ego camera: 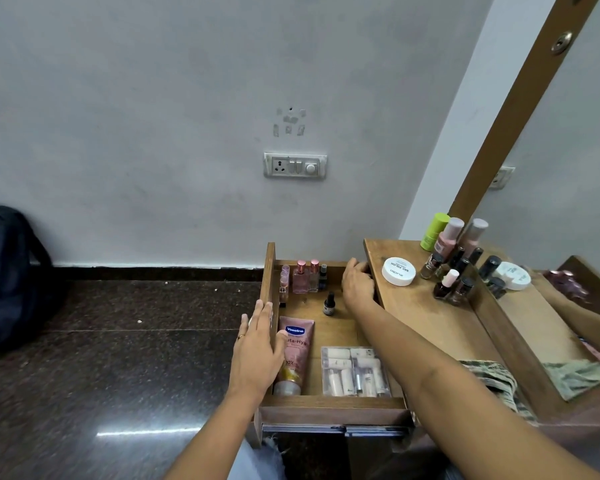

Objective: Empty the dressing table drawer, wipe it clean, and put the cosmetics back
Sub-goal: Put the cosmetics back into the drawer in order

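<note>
Both forearms reach out over the open drawer (329, 403), which is pulled out from the side of the dressing table (423, 313). The left hand (258, 344) clasps the drawer's front panel, with its fingers flat along the outside and its thumb hooked over the top edge. The right hand (359, 282) sits at the far corner where drawer meets table. Its fingers bend downward, but I cannot tell whether they grasp anything.

Emptying looks only partly done, or refilling only partly. A pink lotion tube (297, 351), a clear case of small tubes (354, 372), a lone dark bottle (329, 304) and a row of little bottles (305, 277) along the far wall sit in the drawer. On the tabletop stand a white jar (398, 270), several nail polish bottles (447, 282) and a green stick (433, 232).

A patterned cloth (496, 379) lies at the table's near edge. Neither hand holds it, so I judge no wiping is under way now.
</note>
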{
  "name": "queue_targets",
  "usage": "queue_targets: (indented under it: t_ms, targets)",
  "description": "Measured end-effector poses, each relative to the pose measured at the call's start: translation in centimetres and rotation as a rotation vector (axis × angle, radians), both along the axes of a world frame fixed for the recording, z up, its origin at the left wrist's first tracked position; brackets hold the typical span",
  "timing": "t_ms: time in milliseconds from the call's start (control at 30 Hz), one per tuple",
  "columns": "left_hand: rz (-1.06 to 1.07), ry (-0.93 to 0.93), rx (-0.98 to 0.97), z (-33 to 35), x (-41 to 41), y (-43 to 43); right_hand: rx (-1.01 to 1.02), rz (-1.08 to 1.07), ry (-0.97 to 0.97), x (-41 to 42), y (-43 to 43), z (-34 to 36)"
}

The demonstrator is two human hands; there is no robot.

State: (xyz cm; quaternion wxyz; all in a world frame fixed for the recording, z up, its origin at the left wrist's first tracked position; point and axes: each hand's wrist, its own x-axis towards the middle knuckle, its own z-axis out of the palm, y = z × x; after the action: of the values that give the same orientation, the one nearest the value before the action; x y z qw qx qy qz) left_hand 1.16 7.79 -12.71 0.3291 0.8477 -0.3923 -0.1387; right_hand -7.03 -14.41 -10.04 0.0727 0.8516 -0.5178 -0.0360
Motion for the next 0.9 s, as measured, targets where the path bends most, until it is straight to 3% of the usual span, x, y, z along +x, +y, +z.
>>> queue_targets:
  t_ms: [167, 300, 467, 600, 900]
  targets:
    - [0.002, 0.002, -0.014, 0.0, -0.1, 0.1, -0.022, 0.041, 0.027, 0.4, 0.4, 1.7]
    - [0.005, -0.002, -0.009, 0.0, -0.1, 0.1, -0.059, 0.144, -0.118, -1.5, 1.3, 7.2]
    - [-0.004, -0.015, 0.010, 0.1, -0.2, 0.0, -0.190, 0.013, -0.205, -7.4, -1.1, 12.6]
    - [-0.003, -0.029, 0.008, 0.1, -0.2, 0.1, -0.148, -0.145, -0.149, -10.4, -2.7, 12.2]
    - [0.003, -0.045, 0.034, 0.1, -0.3, 0.1, -0.129, -0.182, -0.091, -12.1, -3.8, 9.8]
